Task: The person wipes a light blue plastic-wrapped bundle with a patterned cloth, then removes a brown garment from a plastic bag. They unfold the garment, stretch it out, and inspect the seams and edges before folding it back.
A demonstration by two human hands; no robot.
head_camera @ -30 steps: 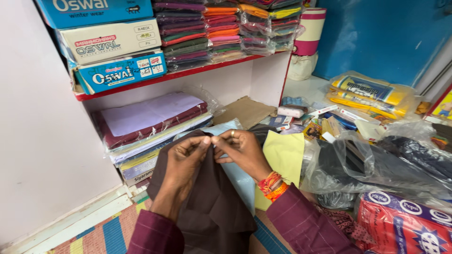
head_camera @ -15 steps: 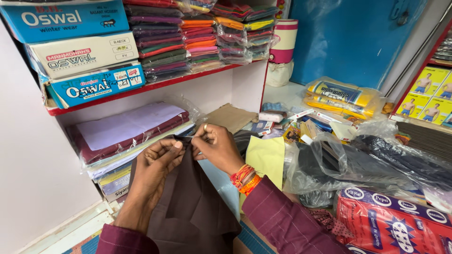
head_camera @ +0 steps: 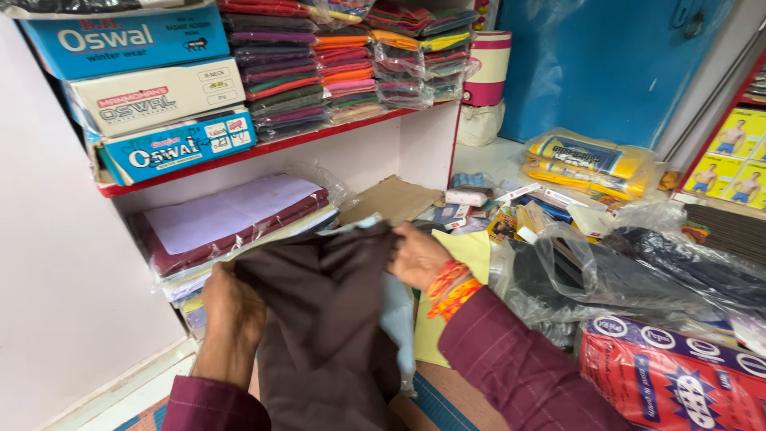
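Hands moved apart since earlier frame, cloth now spread wider between them. My left hand (head_camera: 231,307) grip closed on left edge of dark brown soft fabric piece (head_camera: 327,319); my right hand (head_camera: 416,255), orange thread bands at wrist, grip pinching fabric's upper right corner. Fabric hangs between both hands, in front of plastic-wrapped lilac and maroon folded cloth stack (head_camera: 227,223). Yellow paper sheet (head_camera: 467,251) just beside right hand on cluttered worktop (head_camera: 495,160). Red-edged shelf (head_camera: 263,148) above, holding printed cardboard boxes (head_camera: 152,96).
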